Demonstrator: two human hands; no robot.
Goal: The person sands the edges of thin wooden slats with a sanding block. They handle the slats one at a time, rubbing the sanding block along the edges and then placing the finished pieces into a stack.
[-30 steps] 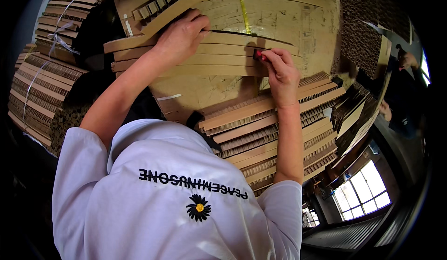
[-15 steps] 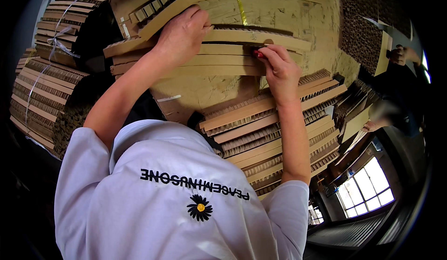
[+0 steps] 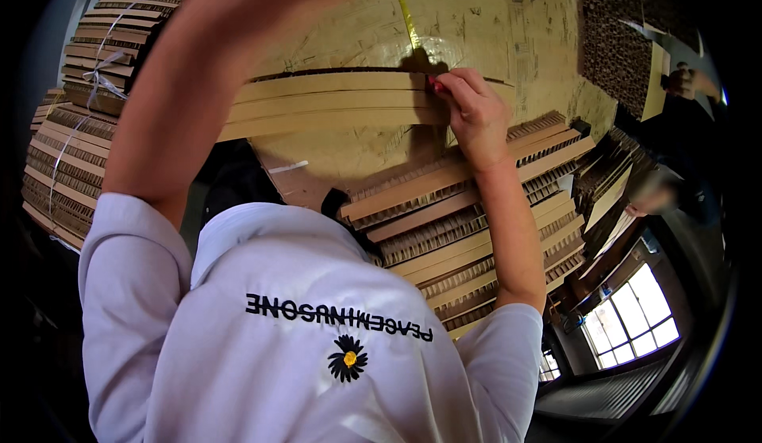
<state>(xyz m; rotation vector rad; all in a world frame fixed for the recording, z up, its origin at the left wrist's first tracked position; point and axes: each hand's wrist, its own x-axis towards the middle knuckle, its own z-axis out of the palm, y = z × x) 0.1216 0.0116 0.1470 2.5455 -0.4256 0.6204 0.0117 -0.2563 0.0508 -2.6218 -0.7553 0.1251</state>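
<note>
My right hand (image 3: 479, 117) is closed in a pinch around a small red object (image 3: 433, 83), mostly hidden by the fingers. It rests at the right end of several long cardboard strips (image 3: 333, 100) lying side by side on a brown board surface (image 3: 476, 38). Smeared by motion, my left forearm (image 3: 186, 86) stretches up across the upper left. The left hand itself is beyond the top edge. Past the strips, a narrow yellow strip (image 3: 408, 18), perhaps tape, lies on the board.
Stacked honeycomb cardboard strips (image 3: 444, 244) sit close to my right forearm. Bundles tied with white cord (image 3: 99, 74) stand at the left. Dark honeycomb panels (image 3: 611, 54) rise at the right. Another person's hand (image 3: 655, 197) shows at the far right, beside cardboard pieces.
My left hand has left the strips and gone up out of the picture. The loose strip above the row is no longer there. My right hand has shifted slightly left, still pinching the red object.
</note>
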